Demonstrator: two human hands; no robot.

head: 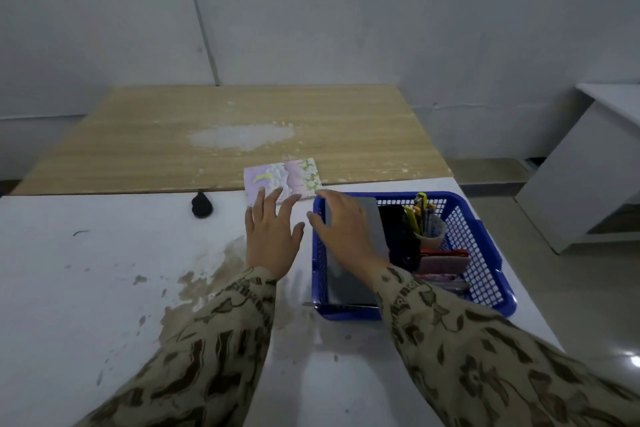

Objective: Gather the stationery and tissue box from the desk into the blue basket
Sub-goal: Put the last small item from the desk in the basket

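Note:
The blue basket (pixel 485 253) stands on the white desk at the right. Inside it lies a grey flat notebook (pixel 349 282) along the left side, with my right hand (pixel 343 229) resting on top of it, fingers curled over its far left edge. A black item (pixel 401 236), a cup of pens (pixel 429 232) and pink and red cases (pixel 445 262) fill the rest of the basket. My left hand (pixel 272 232) hovers open, fingers spread, its fingertips at the near edge of a pastel floral tissue box (pixel 282 178) lying flat just left of the basket's far corner.
A small black rounded object (pixel 201 206) sits on the desk left of the tissue box. Behind lies a wooden tabletop (pixel 173 135) with a white worn patch. Brown stains (pixel 214 284) mark the white desk (pixel 86 288). A white cabinet (pixel 595 166) stands at the right.

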